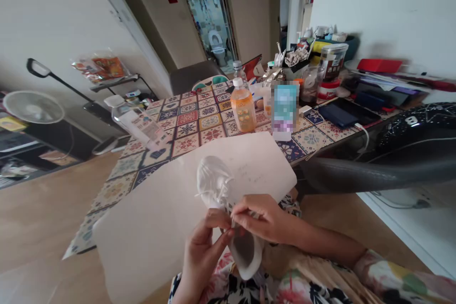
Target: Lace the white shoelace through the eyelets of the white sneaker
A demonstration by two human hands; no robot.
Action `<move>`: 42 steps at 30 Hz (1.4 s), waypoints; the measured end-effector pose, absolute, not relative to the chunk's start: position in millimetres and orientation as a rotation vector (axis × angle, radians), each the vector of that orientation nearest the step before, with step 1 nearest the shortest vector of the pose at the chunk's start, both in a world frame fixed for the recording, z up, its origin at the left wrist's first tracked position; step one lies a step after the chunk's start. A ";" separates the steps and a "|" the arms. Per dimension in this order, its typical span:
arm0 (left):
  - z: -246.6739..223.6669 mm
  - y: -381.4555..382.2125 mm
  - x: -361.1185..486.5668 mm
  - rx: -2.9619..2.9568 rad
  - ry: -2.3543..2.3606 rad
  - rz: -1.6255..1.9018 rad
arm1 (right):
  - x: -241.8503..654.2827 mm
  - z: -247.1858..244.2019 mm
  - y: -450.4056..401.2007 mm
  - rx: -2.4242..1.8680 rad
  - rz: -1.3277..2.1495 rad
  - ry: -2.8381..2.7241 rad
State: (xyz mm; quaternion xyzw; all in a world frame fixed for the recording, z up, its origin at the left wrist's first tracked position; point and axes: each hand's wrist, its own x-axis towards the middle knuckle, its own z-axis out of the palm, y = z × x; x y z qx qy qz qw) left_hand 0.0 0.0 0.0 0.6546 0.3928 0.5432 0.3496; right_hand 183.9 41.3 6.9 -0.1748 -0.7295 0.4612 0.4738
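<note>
A white shoe (213, 175) lies with its toe on a large white sheet (153, 218) and its open heel end near my lap. Loose white lace shows across its upper. My left hand (206, 237) is at the left side of the shoe's opening, thumb and index finger pinched together. From the right, my right hand (261, 216) meets it above the tongue area, its fingertips also pinched. Both pinches seem to be on the lace, though the thin piece between the fingertips is small and partly hidden.
A patterned tablecloth (187, 118) covers the table. On it stand an orange drink bottle (243, 107), a clear plastic bottle (137, 123) at left, and a blurred-out box (285, 109). Farther right are jars, a dark phone (338, 113) with a white cable, and a black chair (416, 137).
</note>
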 end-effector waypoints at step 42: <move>-10.0 20.2 -21.5 2.015 1.682 1.514 | 199.4 12.4 61.2 0.050 0.779 -2.109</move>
